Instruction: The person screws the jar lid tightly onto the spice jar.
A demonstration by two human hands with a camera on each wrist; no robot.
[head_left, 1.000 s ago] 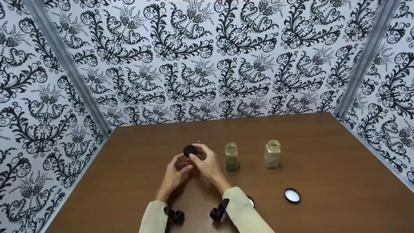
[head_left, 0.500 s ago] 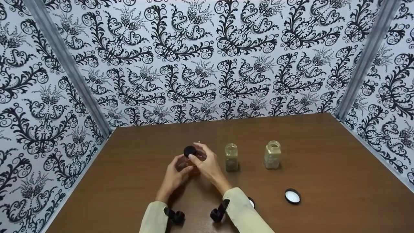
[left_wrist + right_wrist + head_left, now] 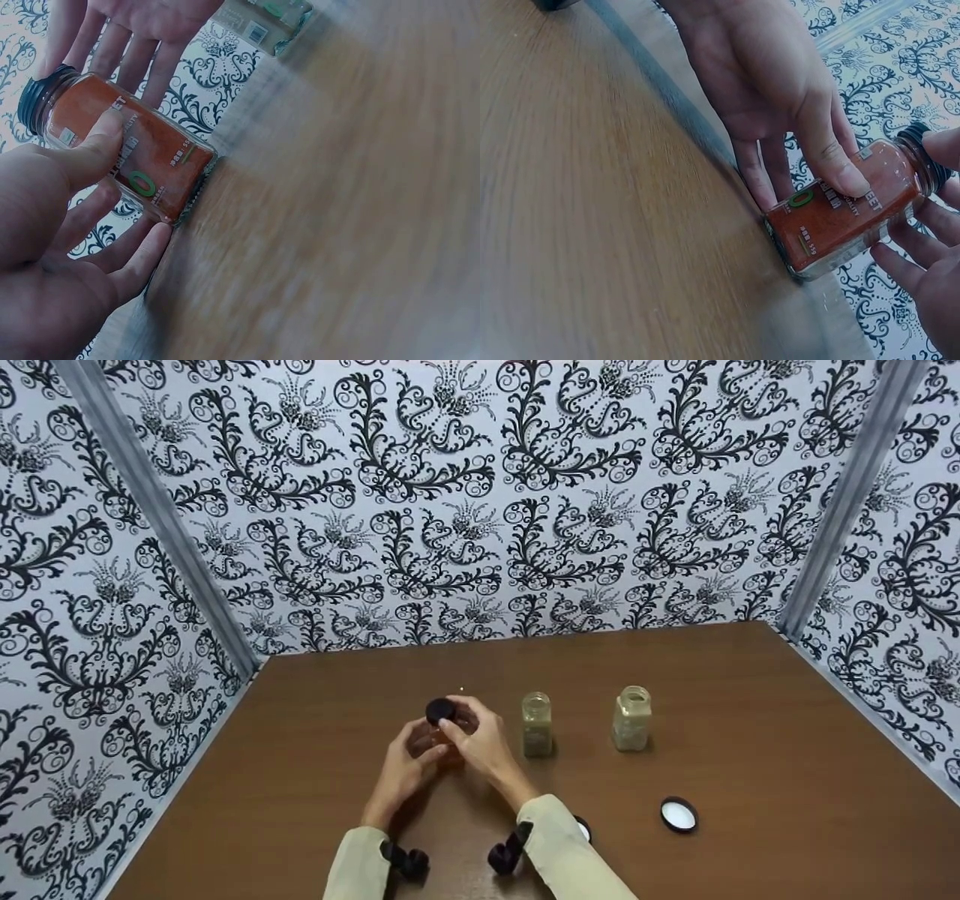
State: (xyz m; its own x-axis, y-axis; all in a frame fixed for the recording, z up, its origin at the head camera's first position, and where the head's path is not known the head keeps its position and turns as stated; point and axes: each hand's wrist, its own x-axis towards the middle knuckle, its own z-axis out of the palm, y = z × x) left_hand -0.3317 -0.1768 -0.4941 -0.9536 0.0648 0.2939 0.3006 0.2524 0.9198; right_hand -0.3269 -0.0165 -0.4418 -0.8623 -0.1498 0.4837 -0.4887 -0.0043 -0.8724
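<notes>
A square glass spice jar (image 3: 161, 154) with reddish-orange powder stands upright on the table, its black lid (image 3: 440, 711) on top. My left hand (image 3: 405, 772) holds the jar's body, thumb across the label, as the left wrist view shows. My right hand (image 3: 487, 746) has its thumb and fingers at the lid, pinching it from the side. From the head view most of the jar is hidden behind both hands. In the right wrist view the jar's printed label (image 3: 832, 196) faces the camera.
Two lidless glass jars of dull greenish-beige powder, one nearer (image 3: 537, 735) and one farther right (image 3: 631, 724), stand right of the hands. A black lid (image 3: 679, 814) lies white side up at front right. Another lid (image 3: 583, 829) is partly covered by the right sleeve. Patterned walls enclose the table.
The right fingers shift slightly at the lid. The left hand and the jar keep their places.
</notes>
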